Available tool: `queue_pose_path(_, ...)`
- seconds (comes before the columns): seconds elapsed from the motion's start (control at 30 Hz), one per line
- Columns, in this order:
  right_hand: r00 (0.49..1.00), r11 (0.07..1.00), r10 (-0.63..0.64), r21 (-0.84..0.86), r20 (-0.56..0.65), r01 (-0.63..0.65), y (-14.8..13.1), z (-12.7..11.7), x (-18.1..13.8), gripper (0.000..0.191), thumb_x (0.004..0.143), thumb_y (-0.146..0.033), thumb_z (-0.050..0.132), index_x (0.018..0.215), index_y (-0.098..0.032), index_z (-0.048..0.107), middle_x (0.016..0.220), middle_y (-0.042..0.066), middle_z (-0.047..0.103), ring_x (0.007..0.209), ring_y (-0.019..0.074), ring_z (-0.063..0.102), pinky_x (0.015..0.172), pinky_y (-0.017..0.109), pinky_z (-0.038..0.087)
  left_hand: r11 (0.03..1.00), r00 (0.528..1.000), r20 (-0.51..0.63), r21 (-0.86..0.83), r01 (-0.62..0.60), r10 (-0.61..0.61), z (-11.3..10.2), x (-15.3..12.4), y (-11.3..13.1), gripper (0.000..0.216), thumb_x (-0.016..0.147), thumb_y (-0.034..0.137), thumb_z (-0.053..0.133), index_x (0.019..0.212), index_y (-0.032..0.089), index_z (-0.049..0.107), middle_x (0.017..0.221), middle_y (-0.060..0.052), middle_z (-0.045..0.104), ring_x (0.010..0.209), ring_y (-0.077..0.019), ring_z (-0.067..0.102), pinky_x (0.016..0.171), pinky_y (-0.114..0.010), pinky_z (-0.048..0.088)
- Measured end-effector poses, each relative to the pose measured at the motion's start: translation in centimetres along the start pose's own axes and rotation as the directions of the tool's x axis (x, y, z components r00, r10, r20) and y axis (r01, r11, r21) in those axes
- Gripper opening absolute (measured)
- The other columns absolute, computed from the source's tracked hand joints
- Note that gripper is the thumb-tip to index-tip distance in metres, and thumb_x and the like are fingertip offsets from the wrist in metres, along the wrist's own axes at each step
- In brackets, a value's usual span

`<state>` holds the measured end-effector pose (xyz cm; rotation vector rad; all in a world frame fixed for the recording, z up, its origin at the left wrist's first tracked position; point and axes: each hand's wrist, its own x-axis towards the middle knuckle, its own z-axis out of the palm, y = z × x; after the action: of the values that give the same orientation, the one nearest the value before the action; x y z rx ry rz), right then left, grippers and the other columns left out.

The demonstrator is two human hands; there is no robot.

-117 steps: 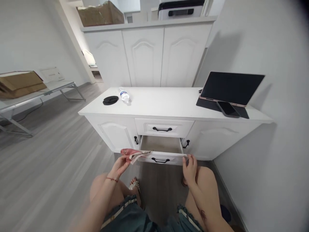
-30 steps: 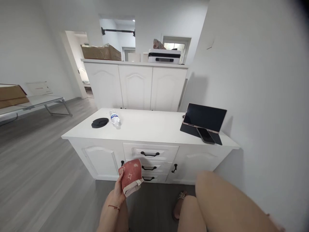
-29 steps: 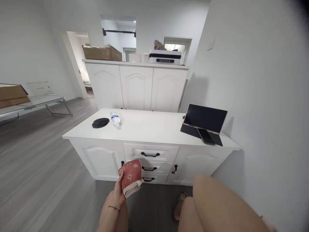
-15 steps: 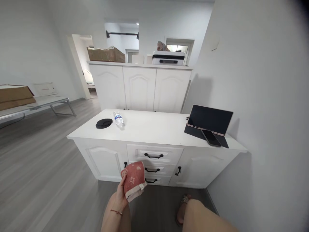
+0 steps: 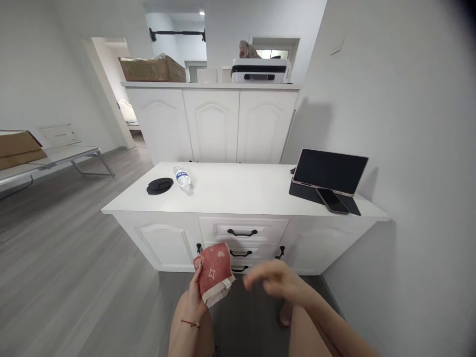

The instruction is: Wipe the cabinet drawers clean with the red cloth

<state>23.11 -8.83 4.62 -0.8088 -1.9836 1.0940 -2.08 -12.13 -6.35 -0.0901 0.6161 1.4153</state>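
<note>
My left hand (image 5: 197, 292) is closed on a folded red towel (image 5: 214, 267) with pale star and dot patterns, a cream border and a small white label. The towel hangs in the air in front of the drawers of a white cabinet (image 5: 241, 201). To its right, apart from it, is my right hand (image 5: 273, 280), blurred by motion. Its fingers are stretched to the left with nothing visible in them.
On the cabinet top lie a clear water bottle (image 5: 182, 177) and a round black object (image 5: 159, 186). At the right, a tablet (image 5: 330, 170) leans upright behind a phone (image 5: 332, 201). A wall stands close on the right.
My right hand has come into view from the lower right, towards the towel. My left hand still holds the towel, a little further right in view. The camera has shifted slightly.
</note>
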Motion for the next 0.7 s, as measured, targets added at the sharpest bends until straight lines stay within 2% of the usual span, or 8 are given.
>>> queue_pose_path(0.03,0.999,0.998,0.037,-0.052,-0.037,-0.039,0.7,0.1,1.4,0.034,0.086,-0.048,0.050,0.101,-0.024,0.069,0.097,0.006,0.070,0.094,0.0216,0.063,0.086,0.035,0.048,1.000,1.000,0.018,-0.009,0.007,-0.007,-0.3,0.1,0.0,0.065,0.088,0.029,0.053,0.145,0.020,0.024,0.109,-0.012,0.069,0.100,-0.0276,0.064,0.106,-0.048,0.034)
queue_pose_path(0.1,0.964,0.976,0.107,-0.158,-0.242,-0.148,3.0,0.6,4.2,0.035,0.090,-0.043,0.042,0.108,-0.024,0.065,0.106,0.007,0.068,0.092,0.0206,0.063,0.081,0.035,0.050,0.999,0.997,0.073,-0.030,0.026,-0.023,-1.1,0.6,0.0,0.060,0.089,0.032,0.050,0.144,0.019,0.029,0.110,-0.012,0.068,0.100,-0.0273,0.064,0.107,-0.048,0.032)
queue_pose_path(0.13,0.954,0.961,0.103,-0.218,-0.283,-0.169,4.4,1.0,5.6,0.035,0.090,-0.041,0.041,0.111,-0.022,0.063,0.108,0.008,0.066,0.090,0.0202,0.063,0.078,0.034,0.051,0.999,0.993,0.111,-0.040,0.036,-0.032,-1.6,0.9,0.1,0.057,0.090,0.033,0.049,0.142,0.019,0.033,0.110,-0.012,0.068,0.101,-0.0271,0.064,0.108,-0.048,0.030)
queue_pose_path(0.23,0.949,0.900,0.073,-0.389,-0.308,-0.195,8.5,2.2,8.4,0.035,0.089,-0.033,0.040,0.116,-0.020,0.058,0.116,0.011,0.062,0.086,0.0186,0.063,0.080,0.034,0.050,0.995,0.962,0.266,-0.071,0.072,-0.051,-3.0,1.7,0.3,0.047,0.091,0.041,0.043,0.133,0.020,0.048,0.112,-0.011,0.067,0.106,-0.0267,0.061,0.111,-0.048,0.022)
queue_pose_path(0.33,0.930,0.812,0.089,-0.515,-0.356,-0.275,10.9,3.5,9.1,0.031,0.091,-0.031,0.038,0.109,-0.020,0.062,0.110,0.009,0.065,0.086,0.0195,0.063,0.077,0.032,0.049,0.992,0.927,0.370,-0.086,0.093,-0.055,-3.5,1.9,0.8,0.046,0.091,0.046,0.038,0.125,0.021,0.057,0.116,-0.011,0.065,0.111,-0.0267,0.058,0.111,-0.048,0.017)
queue_pose_path(0.4,0.923,0.783,0.085,-0.548,-0.376,-0.296,11.6,4.1,8.7,0.031,0.092,-0.033,0.037,0.105,-0.022,0.063,0.106,0.007,0.066,0.078,0.0182,0.064,0.072,0.030,0.048,0.994,0.948,0.315,-0.081,0.077,-0.048,-3.3,1.5,1.2,0.044,0.091,0.044,0.040,0.127,0.023,0.055,0.116,-0.010,0.066,0.112,-0.0265,0.057,0.111,-0.049,0.018)
queue_pose_path(0.5,0.912,0.813,0.055,-0.513,-0.405,-0.277,12.1,4.9,7.9,0.032,0.092,-0.036,0.038,0.103,-0.021,0.063,0.107,0.006,0.065,0.065,0.0148,0.061,0.067,0.028,0.046,0.998,0.987,0.156,-0.050,0.042,-0.034,-2.5,0.5,1.8,0.050,0.089,0.043,0.046,0.135,0.025,0.044,0.116,-0.009,0.066,0.115,-0.0273,0.055,0.109,-0.050,0.024)
queue_pose_path(0.7,0.885,0.888,0.038,-0.391,-0.464,-0.242,12.1,6.2,6.0,0.034,0.090,-0.042,0.041,0.096,-0.019,0.065,0.099,0.008,0.065,0.061,0.0150,0.058,0.064,0.028,0.046,0.995,0.995,0.029,0.027,0.098,-0.099,-1.5,-1.9,2.7,0.060,0.084,0.051,0.050,0.137,0.024,0.041,0.113,-0.012,0.067,0.107,-0.0333,0.060,0.103,-0.055,0.034)
